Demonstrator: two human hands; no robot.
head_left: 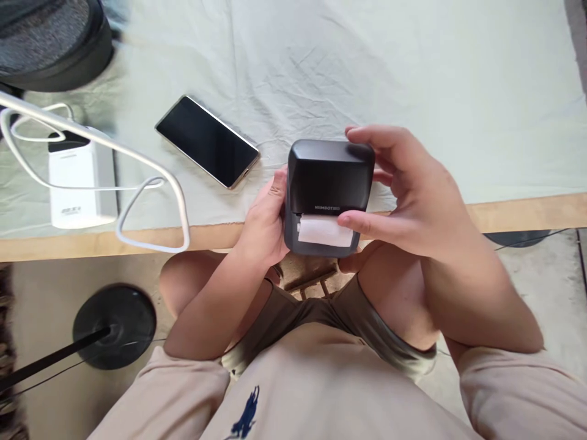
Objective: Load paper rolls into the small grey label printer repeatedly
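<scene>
A dark label printer (331, 177) marked NIIMBOT is held up at the table's front edge. White label paper (323, 231) shows in the gap below its glossy black lid. My left hand (268, 217) grips the printer's left side, its thumb along the edge and the other fingers hidden beneath. On the other side, my right hand (403, 189) spans the printer: the thumb presses by the lid's lower edge over the paper, and a fingertip touches the upper right corner. A phone (208, 140) with a dark screen lies on the cloth, left of the printer.
On the left, a white device (82, 177) with a dark top stands behind a looped white cable (156, 165). A black bag (50, 43) sits at the back left. Pale cloth (440, 73) covers the wooden table (527, 211). A round black stand base (114, 327) rests on the floor.
</scene>
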